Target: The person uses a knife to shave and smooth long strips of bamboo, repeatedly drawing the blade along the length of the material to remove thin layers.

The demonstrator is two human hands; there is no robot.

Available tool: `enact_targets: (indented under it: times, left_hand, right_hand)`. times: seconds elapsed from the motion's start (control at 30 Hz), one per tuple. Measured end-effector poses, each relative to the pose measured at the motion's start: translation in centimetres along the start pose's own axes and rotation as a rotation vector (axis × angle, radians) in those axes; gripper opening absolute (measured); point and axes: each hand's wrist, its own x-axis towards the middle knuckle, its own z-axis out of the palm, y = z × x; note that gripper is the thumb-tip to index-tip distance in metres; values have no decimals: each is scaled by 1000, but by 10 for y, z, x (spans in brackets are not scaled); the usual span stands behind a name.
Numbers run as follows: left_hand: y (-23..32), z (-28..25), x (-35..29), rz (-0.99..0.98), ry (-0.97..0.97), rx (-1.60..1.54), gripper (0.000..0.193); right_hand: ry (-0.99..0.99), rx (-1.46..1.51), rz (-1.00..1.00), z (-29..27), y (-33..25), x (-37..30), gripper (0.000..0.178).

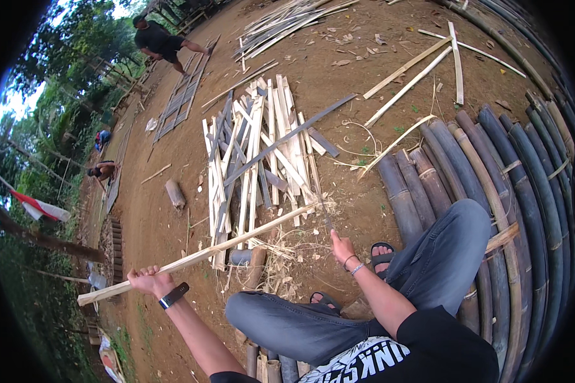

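Observation:
My left hand, with a dark band on its wrist, is closed round a long pale bamboo strip near its left end. The strip slants up to the right across the ground in front of my knees. My right hand is closed on the handle of a knife. Its thin dark blade points away from me and meets or crosses the strip's far end; whether it cuts in cannot be made out. Pale shavings lie below that end. Beyond the strip is a heap of split bamboo strips, some pale, some dark-skinned.
Dark bamboo poles lie stacked under and right of my legs. A short log lies left of the heap; a cut bamboo piece lies nearer. More strips lie farther off. One person stands at far left, another bends lower.

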Motion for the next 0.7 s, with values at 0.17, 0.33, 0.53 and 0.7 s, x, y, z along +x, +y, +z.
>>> enact_targets:
  times: [0.17, 0.33, 0.53, 0.7]
  left_hand:
    - [95, -48, 28, 250, -45, 61, 30]
    - [195, -41, 48, 409, -108, 35, 31]
    - [243, -14, 48, 660, -111, 48, 31]
    - [248, -48, 73, 814, -210, 161, 29]
  right_hand:
    - [179, 165, 24, -23, -16, 21, 65]
    - [121, 296, -8, -44, -59, 4, 65]
    - [-97, 123, -81, -12, -56, -26, 66]
    - [-134, 17, -115, -6, -42, -19, 66]
